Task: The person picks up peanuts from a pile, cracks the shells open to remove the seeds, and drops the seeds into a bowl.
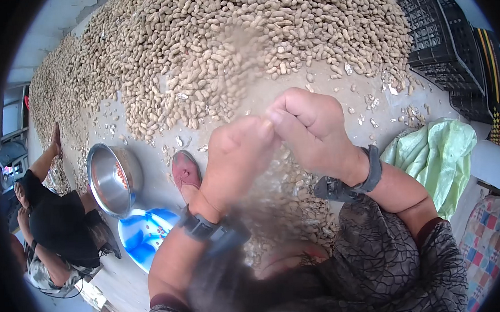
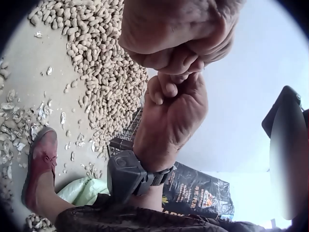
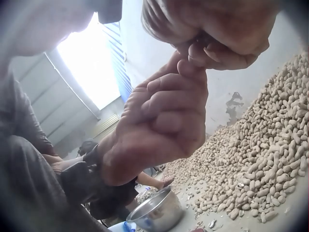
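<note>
Both hands meet fingertip to fingertip above the floor, fingers curled in. In the head view the left hand (image 1: 233, 157) is beside the right hand (image 1: 316, 133), their thumbs and index fingers touching. The left wrist view has the left hand (image 2: 178, 29) on top, against the right hand (image 2: 171, 118). From the right wrist, the right hand (image 3: 217, 29) covers the tips of the left hand (image 3: 159, 116). Anything between the fingertips is hidden. Behind them lies a large heap of peanuts (image 1: 199, 45); below are peanuts and broken shells (image 1: 303, 204), partly blurred.
A metal bowl (image 1: 132, 176) and a blue-and-white basin (image 1: 141, 235) stand at the left, near another seated person (image 1: 58, 222). Black crates (image 1: 436, 39) and a green sack (image 1: 436, 157) are at the right. A red shoe (image 1: 185, 169) rests on the floor.
</note>
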